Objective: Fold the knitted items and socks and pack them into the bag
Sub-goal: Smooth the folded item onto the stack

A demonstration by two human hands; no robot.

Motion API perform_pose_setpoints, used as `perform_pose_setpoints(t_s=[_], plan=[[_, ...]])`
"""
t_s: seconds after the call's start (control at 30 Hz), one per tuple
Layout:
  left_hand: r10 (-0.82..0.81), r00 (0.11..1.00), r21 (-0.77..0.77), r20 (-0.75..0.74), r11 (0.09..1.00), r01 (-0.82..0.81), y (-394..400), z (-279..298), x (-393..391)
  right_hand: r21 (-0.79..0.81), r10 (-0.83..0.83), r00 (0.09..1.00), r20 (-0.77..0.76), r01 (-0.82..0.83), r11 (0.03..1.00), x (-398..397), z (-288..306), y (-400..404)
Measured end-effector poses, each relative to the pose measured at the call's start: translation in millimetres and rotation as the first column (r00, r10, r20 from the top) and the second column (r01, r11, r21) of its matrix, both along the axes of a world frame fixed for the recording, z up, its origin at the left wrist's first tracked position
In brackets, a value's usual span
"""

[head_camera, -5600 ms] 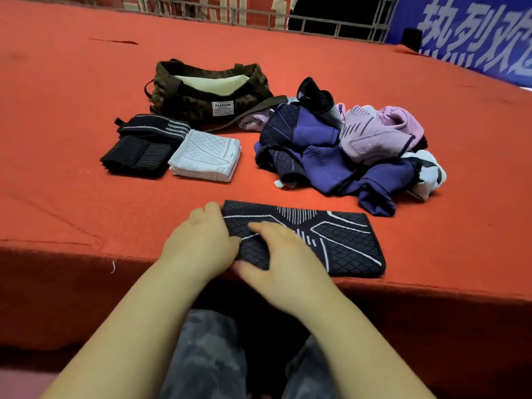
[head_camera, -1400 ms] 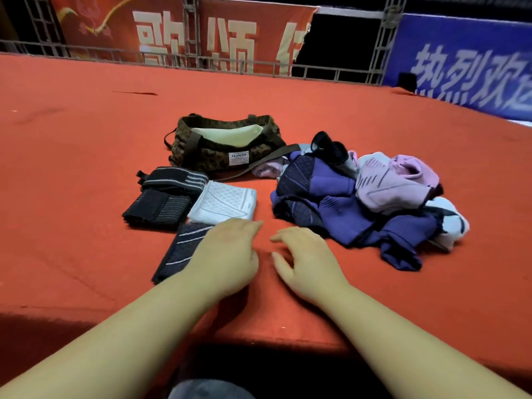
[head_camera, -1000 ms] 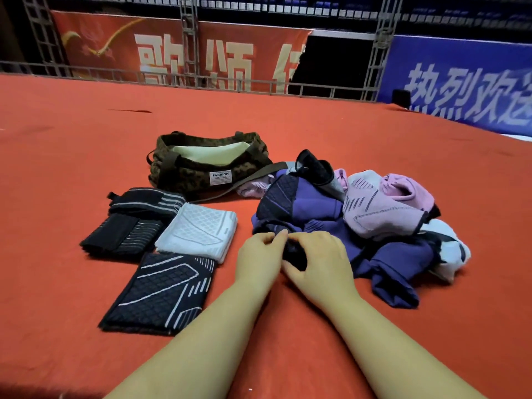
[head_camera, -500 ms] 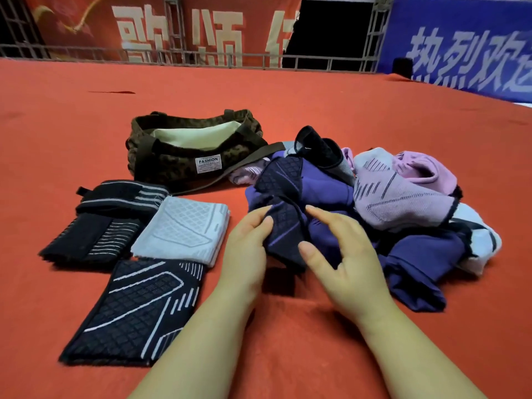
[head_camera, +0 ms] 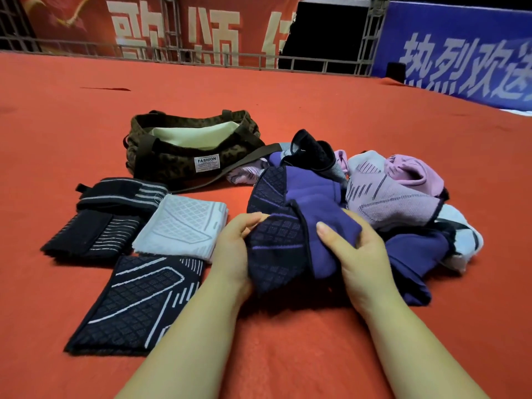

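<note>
Both your hands are on the purple and navy knitted garment [head_camera: 290, 240], at the near-left side of the heap. Your left hand [head_camera: 233, 251] grips its left edge, fingers curled over the diamond-patterned navy panel; your right hand [head_camera: 357, 254] holds the plain purple side, thumb on top and fingers wrapped underneath — so both grips are closed on the same piece, which is bunched and raised a little off the red carpeted worktop [head_camera: 288, 355].

Behind and to the right of it sits the rest of the unfolded heap: a lilac knitted piece with dark line markings [head_camera: 388, 197], a pink piece [head_camera: 414, 174] tucked against it, a black item [head_camera: 313, 151] on top at the back, and a white piece with dark trim [head_camera: 460, 240] at the far-right side.

On the left lie the folded ones. A black knitted rectangle with white line pattern [head_camera: 135, 303] lies nearest the front edge, touching a folded white knitted square [head_camera: 184, 223] behind it. Left of that — a black folded piece with thin white stripes [head_camera: 92, 234], and another black striped bundle [head_camera: 121, 194] behind it.

The brown leopard-print fabric bag [head_camera: 178, 159] stands open toward the middle of the worktop, pale lining showing, a white FASHION label on its front, its strap trailing right toward the heap.
</note>
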State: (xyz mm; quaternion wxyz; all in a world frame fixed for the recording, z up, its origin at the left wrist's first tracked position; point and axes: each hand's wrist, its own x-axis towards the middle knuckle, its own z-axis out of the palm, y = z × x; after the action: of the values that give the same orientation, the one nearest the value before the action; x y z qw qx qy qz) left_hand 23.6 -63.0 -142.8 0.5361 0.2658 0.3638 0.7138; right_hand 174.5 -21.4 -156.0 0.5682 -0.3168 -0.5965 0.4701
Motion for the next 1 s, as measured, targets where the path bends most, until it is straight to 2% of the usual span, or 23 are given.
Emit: perform_pose_setpoints(t_s=[0.03,0.1,0.17,0.23,0.33,0.37,0.43,0.5,0.53,0.67,0.83,1.0], plan=[[0.072,0.987,0.039,-0.143,0.997,-0.067,2,-4,-2,0.02,-0.073,0.997,-0.02,0.073,0.997,2,1,1],[0.157,0.852,0.139,-0.499,0.985,-0.1,3,-7,2,0.087,-0.192,0.981,0.017,0.19,0.978,6,2,2],[0.154,0.724,0.135,-0.672,0.987,-0.085,3,-14,4,0.179,-0.289,0.952,0.098,0.269,0.946,5,2,-2],[0.149,0.565,0.14,-0.811,0.988,-0.06,3,-20,8,0.332,-0.435,0.887,0.157,0.367,0.869,4,2,-5],[0.264,0.245,0.258,-0.933,0.964,-0.059,4,-25,8,0.572,-0.643,0.75,0.159,0.46,0.679,5,0,-6],[0.293,0.156,0.292,-0.943,0.956,-0.029,5,-27,8,0.611,-0.662,0.731,0.166,0.451,0.651,5,0,-7],[0.34,0.09,0.343,-0.936,0.939,0.022,4,-27,11,0.605,-0.637,0.732,0.243,0.398,0.689,1,1,-11],[0.379,0.082,0.385,-0.922,0.921,0.063,4,-28,14,0.524,-0.591,0.724,0.355,0.369,0.768,-3,0,-11],[0.379,0.11,0.388,-0.919,0.918,0.078,4,-26,16,0.476,-0.569,0.723,0.392,0.37,0.798,-4,-2,-10],[0.294,0.314,0.319,-0.903,0.947,0.03,2,-23,18,0.275,-0.461,0.758,0.461,0.372,0.886,-4,-8,-7],[0.241,0.44,0.228,-0.865,0.97,-0.082,-1,-22,22,0.208,-0.403,0.764,0.504,0.345,0.915,-6,-15,-5],[0.383,0.491,0.281,-0.783,0.921,-0.27,1,-18,17,0.268,-0.491,0.787,0.372,0.416,0.869,-2,-12,-3]])
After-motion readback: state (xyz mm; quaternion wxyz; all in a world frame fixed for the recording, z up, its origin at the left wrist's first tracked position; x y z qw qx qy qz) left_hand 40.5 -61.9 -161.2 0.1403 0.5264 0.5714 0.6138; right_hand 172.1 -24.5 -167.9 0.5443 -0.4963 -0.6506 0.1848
